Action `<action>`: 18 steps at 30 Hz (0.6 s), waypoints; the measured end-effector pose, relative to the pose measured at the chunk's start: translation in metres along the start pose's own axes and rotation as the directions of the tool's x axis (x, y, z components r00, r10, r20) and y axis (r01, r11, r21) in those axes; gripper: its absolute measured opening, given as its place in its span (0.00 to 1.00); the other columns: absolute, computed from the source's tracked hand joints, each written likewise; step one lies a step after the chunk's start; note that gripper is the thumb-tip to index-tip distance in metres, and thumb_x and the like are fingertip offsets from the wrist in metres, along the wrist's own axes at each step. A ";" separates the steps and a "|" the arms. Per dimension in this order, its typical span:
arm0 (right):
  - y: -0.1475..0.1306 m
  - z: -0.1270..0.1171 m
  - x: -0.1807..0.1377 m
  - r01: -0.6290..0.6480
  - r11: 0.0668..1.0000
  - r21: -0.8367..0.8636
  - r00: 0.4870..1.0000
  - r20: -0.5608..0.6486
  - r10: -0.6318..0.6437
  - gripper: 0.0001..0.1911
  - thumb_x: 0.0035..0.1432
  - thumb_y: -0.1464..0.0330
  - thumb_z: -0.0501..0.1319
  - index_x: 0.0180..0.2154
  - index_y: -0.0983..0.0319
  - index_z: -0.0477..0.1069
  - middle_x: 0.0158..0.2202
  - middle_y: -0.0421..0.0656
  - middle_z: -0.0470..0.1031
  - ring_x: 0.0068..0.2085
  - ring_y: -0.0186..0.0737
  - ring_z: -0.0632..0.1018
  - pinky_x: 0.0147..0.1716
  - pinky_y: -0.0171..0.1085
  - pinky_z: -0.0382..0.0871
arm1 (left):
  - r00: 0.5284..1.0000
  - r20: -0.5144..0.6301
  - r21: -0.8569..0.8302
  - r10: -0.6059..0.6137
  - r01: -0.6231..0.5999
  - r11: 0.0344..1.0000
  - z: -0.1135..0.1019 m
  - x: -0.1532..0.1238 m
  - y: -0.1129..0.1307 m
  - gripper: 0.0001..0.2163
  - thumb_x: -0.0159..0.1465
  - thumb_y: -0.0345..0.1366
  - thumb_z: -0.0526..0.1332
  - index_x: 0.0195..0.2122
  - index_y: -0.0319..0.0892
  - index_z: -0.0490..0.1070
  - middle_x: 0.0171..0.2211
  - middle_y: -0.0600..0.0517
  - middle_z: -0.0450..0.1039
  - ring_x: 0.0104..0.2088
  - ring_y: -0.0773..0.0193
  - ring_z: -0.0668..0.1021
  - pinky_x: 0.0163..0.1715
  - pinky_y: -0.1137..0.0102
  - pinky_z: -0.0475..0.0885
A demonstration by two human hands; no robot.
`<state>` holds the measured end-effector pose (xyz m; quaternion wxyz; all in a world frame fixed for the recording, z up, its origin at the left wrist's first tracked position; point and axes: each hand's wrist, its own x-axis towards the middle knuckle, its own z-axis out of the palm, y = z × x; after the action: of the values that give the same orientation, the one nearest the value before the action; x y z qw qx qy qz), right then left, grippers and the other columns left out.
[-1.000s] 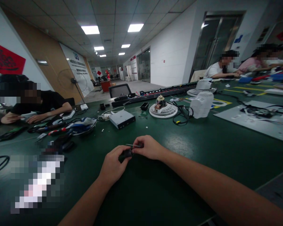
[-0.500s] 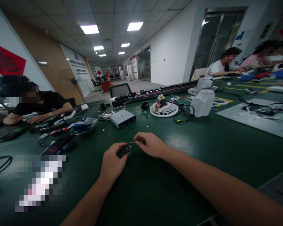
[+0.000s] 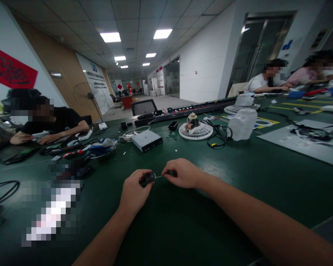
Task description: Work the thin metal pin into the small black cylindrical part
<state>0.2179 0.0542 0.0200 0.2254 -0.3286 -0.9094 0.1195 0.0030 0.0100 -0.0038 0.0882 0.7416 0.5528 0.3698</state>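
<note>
My left hand (image 3: pixel 135 190) is closed, thumb and fingers gripping a small dark cylinder (image 3: pixel 149 177). The cylinder's round end, with a lighter rim, faces right. Opposite it, my right hand (image 3: pixel 183 173) pinches a thin metal-shafted tool (image 3: pixel 159 176) that looks like a slim screwdriver. A dark part of this tool shows between the fingers. Its tip reaches the cylinder's rim; whether it goes inside I cannot tell. Both hands are held above the green table (image 3: pixel 155 229).
Beyond my hands lie a silver-grey box (image 3: pixel 147 140), a small black tray (image 3: pixel 173 125), a white fan grille with a motor (image 3: pixel 195 127) and a white housing (image 3: pixel 242 124). A grey board (image 3: pixel 308 140) lies right. Cables and tools crowd the left, where a person in black sleeves (image 3: pixel 69 120) sits.
The tool in my right hand has come down to the cylinder's end, closing the small gap. My left hand has turned the cylinder slightly to the right. The whole view has shifted a little.
</note>
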 end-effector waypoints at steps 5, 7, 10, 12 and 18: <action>0.001 0.003 0.001 -0.083 0.996 0.016 0.996 -0.021 0.083 0.10 0.57 0.70 0.59 0.38 0.60 0.78 0.35 0.43 0.78 0.35 0.37 0.76 0.35 0.35 0.65 | 0.994 0.091 -0.030 0.059 -0.056 0.998 0.000 -0.001 0.000 0.12 0.55 0.29 0.64 0.41 0.46 0.75 0.40 0.52 0.77 0.41 0.59 0.79 0.43 0.62 0.74; 0.002 0.005 0.001 -0.116 0.993 0.014 0.993 -0.004 0.116 0.10 0.56 0.69 0.59 0.37 0.60 0.79 0.34 0.42 0.79 0.33 0.37 0.76 0.33 0.34 0.65 | 0.995 0.079 -0.030 0.055 -0.052 0.998 0.001 -0.001 0.001 0.12 0.55 0.29 0.64 0.41 0.46 0.75 0.40 0.51 0.77 0.41 0.59 0.79 0.43 0.62 0.74; 0.004 0.008 0.001 -0.104 0.989 0.110 0.994 0.048 0.099 0.10 0.54 0.70 0.60 0.36 0.60 0.79 0.32 0.41 0.79 0.31 0.36 0.75 0.31 0.33 0.65 | 0.995 0.081 -0.030 0.060 -0.057 0.998 0.001 -0.002 0.001 0.12 0.56 0.29 0.63 0.41 0.46 0.75 0.40 0.51 0.77 0.42 0.58 0.78 0.44 0.62 0.74; 0.004 0.010 0.002 -0.121 0.976 0.180 0.993 0.037 0.116 0.10 0.54 0.70 0.60 0.37 0.60 0.79 0.32 0.40 0.79 0.31 0.35 0.75 0.31 0.33 0.65 | 0.994 0.085 -0.029 0.062 -0.060 0.998 0.000 -0.002 0.000 0.12 0.56 0.29 0.64 0.42 0.46 0.75 0.40 0.51 0.77 0.42 0.58 0.78 0.43 0.61 0.75; 0.005 0.010 0.003 -0.203 0.972 0.114 0.979 0.017 0.203 0.10 0.54 0.69 0.59 0.35 0.60 0.79 0.32 0.41 0.79 0.30 0.36 0.76 0.30 0.33 0.65 | 0.992 0.108 -0.012 0.062 -0.061 0.998 0.001 -0.002 0.001 0.13 0.56 0.29 0.63 0.42 0.46 0.75 0.41 0.51 0.77 0.42 0.58 0.79 0.43 0.61 0.74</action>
<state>0.2135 0.0586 0.0101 0.2283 -0.4060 -0.8631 0.1952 0.0040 0.0082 -0.0048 0.1096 0.7768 0.5225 0.3339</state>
